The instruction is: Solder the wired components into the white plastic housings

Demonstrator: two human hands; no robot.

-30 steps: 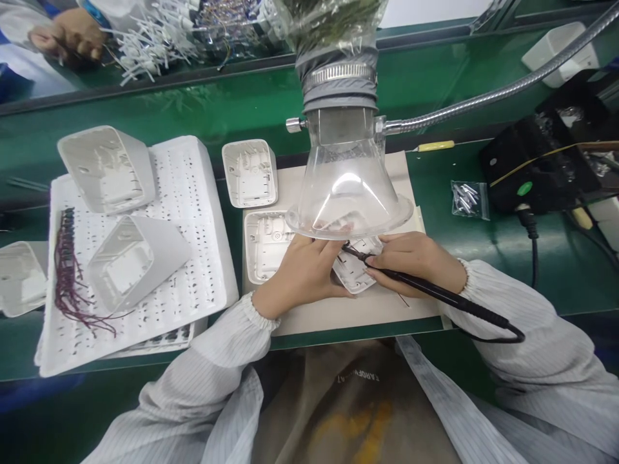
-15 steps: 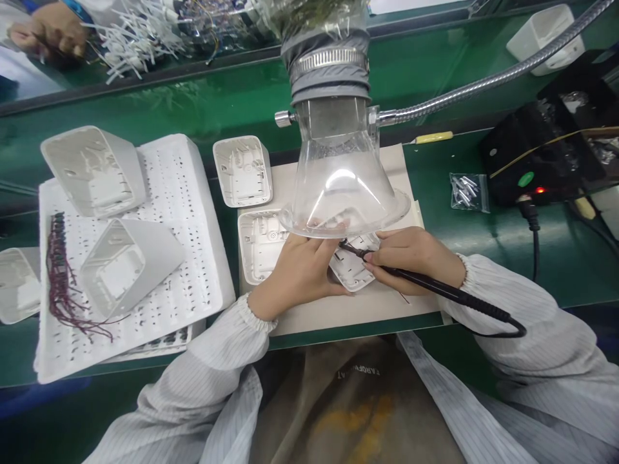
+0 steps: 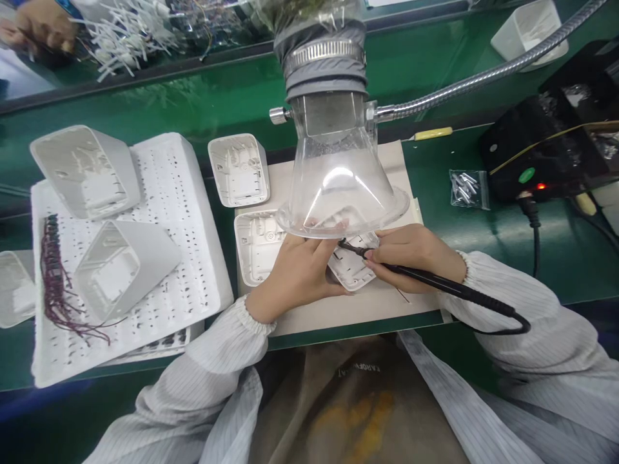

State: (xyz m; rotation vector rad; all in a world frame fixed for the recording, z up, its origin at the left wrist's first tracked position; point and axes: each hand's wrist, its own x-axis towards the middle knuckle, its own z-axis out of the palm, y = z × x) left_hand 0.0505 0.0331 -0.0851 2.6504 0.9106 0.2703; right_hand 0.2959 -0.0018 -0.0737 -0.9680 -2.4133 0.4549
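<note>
My right hand [image 3: 418, 254] grips a black soldering iron [image 3: 438, 280] like a pen, its tip pointing left into a small white plastic housing [image 3: 352, 269]. Around the left side of that housing my left hand [image 3: 304, 267] is closed, with its fingertips under the rim of a clear fume hood [image 3: 341, 187]. What the tip touches inside is too small to make out. Just left of my left hand, another open white housing [image 3: 258, 248] lies on the beige work mat [image 3: 300, 316]. A third white housing [image 3: 239, 171] sits behind it.
A white foam tray [image 3: 193, 258] at left bears deep white housings [image 3: 128, 267] and dark red wires [image 3: 60, 283]. To the right are a bag of metal tips [image 3: 468, 189], a yellow-handled tool [image 3: 432, 134] and a black soldering station [image 3: 546, 142]. Another person's hand [image 3: 46, 29] shows at upper left.
The view has shifted slightly, so the surroundings sit a little further left. Both hands, the soldering iron and the housing keep almost the same position.
</note>
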